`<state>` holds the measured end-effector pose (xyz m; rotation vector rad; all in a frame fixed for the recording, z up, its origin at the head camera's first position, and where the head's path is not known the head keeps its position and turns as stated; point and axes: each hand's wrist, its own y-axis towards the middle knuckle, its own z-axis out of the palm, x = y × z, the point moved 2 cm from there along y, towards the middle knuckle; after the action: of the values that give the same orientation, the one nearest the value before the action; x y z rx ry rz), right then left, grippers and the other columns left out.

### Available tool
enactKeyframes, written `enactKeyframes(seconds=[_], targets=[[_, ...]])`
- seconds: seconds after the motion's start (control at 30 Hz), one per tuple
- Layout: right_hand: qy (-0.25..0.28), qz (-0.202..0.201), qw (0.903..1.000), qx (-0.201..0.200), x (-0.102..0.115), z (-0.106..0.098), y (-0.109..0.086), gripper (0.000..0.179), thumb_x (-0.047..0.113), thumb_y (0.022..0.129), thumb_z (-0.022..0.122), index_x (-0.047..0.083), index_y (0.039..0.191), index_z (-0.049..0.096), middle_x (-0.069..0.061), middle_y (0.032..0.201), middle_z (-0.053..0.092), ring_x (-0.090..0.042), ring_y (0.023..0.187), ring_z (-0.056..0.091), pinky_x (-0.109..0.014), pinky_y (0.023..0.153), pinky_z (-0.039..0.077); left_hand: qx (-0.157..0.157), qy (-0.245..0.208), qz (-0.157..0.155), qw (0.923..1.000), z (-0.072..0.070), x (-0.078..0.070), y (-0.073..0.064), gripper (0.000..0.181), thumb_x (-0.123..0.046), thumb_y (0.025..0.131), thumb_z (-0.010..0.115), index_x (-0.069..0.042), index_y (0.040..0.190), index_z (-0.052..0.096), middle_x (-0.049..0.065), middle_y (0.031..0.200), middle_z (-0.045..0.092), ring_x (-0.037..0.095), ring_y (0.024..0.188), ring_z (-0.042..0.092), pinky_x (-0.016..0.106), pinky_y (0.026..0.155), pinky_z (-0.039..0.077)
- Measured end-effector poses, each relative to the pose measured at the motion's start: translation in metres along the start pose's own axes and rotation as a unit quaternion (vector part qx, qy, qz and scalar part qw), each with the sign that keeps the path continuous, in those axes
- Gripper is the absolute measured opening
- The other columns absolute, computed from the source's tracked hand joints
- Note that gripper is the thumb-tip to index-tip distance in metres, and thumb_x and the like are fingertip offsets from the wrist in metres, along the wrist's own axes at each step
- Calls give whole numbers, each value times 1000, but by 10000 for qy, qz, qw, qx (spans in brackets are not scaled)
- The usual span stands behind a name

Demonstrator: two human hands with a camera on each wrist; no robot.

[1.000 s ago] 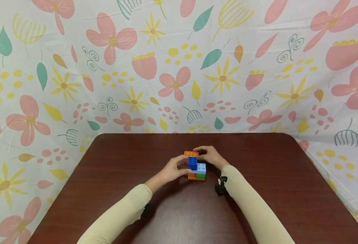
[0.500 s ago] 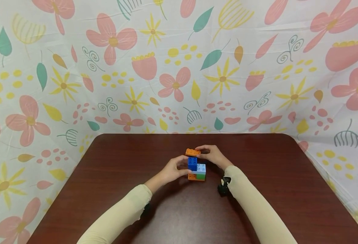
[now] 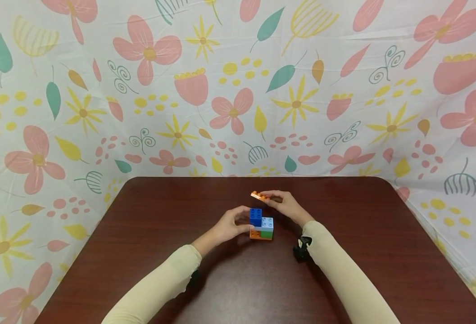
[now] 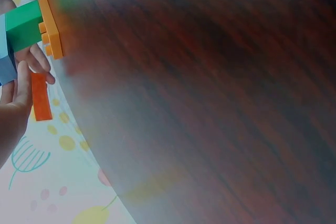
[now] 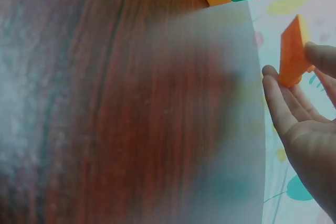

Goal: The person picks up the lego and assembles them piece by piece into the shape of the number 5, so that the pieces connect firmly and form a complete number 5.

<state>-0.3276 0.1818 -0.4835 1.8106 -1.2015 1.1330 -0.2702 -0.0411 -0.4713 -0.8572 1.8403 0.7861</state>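
Note:
A small stack of toy building bricks stands on the table: a flat orange brick (image 3: 255,234) at the bottom, a green brick (image 3: 267,234), a light blue brick (image 3: 268,222) and a dark blue brick (image 3: 256,217) on top. My left hand (image 3: 224,228) holds the stack from the left, thumb in front and fingers behind. Behind and above it, my right hand (image 3: 287,208) pinches a second flat orange brick (image 3: 259,196), tilted and apart from the stack. In the right wrist view, thumb and fingers grip this orange brick (image 5: 292,51) by its edge.
The dark brown table (image 3: 343,252) has rounded far corners. A white cloth with flowers and leaves (image 3: 233,112) hangs behind it and along both sides. A black wrist device (image 3: 301,248) sits below my right sleeve.
My right hand has lifted the flat orange brick up and away from behind the dark blue brick, and tilted it. The left hand and the stack have stayed in place.

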Motion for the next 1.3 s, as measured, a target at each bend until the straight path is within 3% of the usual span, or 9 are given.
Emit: enactKeyframes(seconds=[0.13, 0.27, 0.47, 0.63, 0.9, 1.3], targets=[[22, -114, 9999, 80, 17, 0, -8, 36, 11, 97, 58, 0, 131, 57, -22, 132, 54, -37, 113, 57, -50, 94, 47, 4, 1, 33, 10000, 0, 0, 0, 39, 5, 86, 68, 8, 122, 54, 27, 112, 62, 40, 104, 61, 48, 87, 52], [-73, -187, 9998, 81, 36, 1, -18, 33, 9, 98, 56, -3, 129, 58, -23, 130, 55, -37, 113, 57, -50, 96, 46, 13, 27, -15, 10000, 0, 0, 1, 38, 2, 86, 69, 4, 122, 55, 23, 112, 63, 34, 103, 63, 42, 86, 53], [-56, -218, 9997, 27, 43, 2, -24, 32, 11, 98, 55, -5, 126, 58, -24, 128, 56, -39, 113, 55, -53, 99, 43, 23, -47, 10, 10000, -1, -1, 0, 38, -3, 86, 71, -1, 121, 57, 16, 112, 65, 27, 104, 63, 35, 85, 53], [-64, -116, 9999, -37, 36, 0, -24, 28, 12, 98, 56, -4, 121, 60, -23, 124, 58, -36, 109, 55, -54, 99, 42, 58, -28, 4, 10000, -1, 0, 0, 37, -4, 87, 70, -2, 122, 57, 15, 113, 65, 27, 105, 62, 36, 86, 53], [-190, -79, 9993, -298, -3, 0, -13, 26, 20, 97, 59, 4, 116, 59, -17, 113, 61, -30, 97, 58, -44, 91, 50, -6, -50, 76, 10000, 0, -4, -2, 35, -1, 86, 70, 0, 119, 58, 18, 111, 65, 31, 104, 62, 40, 85, 54], [-303, -215, 9983, -451, -1, -4, -16, 21, 23, 93, 64, 9, 109, 61, -9, 108, 64, -25, 96, 60, -40, 88, 52, 40, -20, 88, 10000, 0, -1, -2, 37, -3, 86, 70, -1, 121, 57, 16, 113, 64, 30, 105, 61, 37, 86, 53]])
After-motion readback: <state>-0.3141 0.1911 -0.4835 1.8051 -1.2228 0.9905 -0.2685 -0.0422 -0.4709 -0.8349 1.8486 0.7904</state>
